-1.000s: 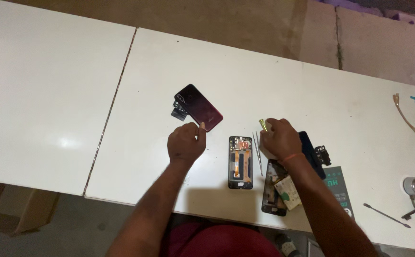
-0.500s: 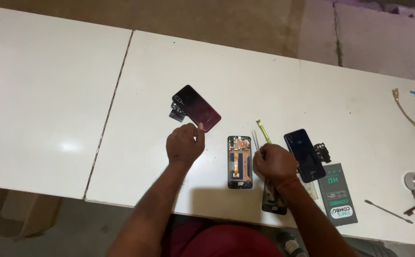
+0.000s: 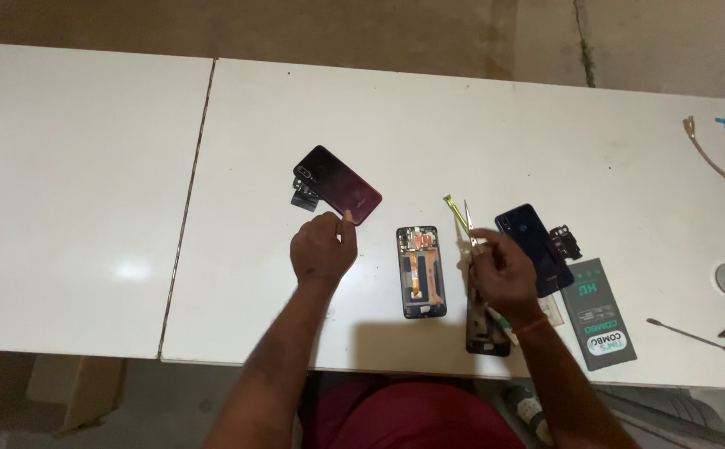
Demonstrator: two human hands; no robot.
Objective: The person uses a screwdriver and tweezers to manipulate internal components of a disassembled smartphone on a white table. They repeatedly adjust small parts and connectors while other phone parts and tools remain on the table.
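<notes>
Your arms are bare, an orange thread band [image 3: 535,325] circles your right wrist, and you wear dark red clothing [image 3: 396,420].

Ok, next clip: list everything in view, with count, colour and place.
table: two white tops, side by side
back cover: one, dark red, by the left fingertips
opened phone: one, black with orange inside, centre
blue phone: one, dark blue, right of the tweezers
tweezers: one, metal, in the right hand
package: one, grey-green, right
left hand: touching the back cover
right hand: holding the tweezers
</notes>
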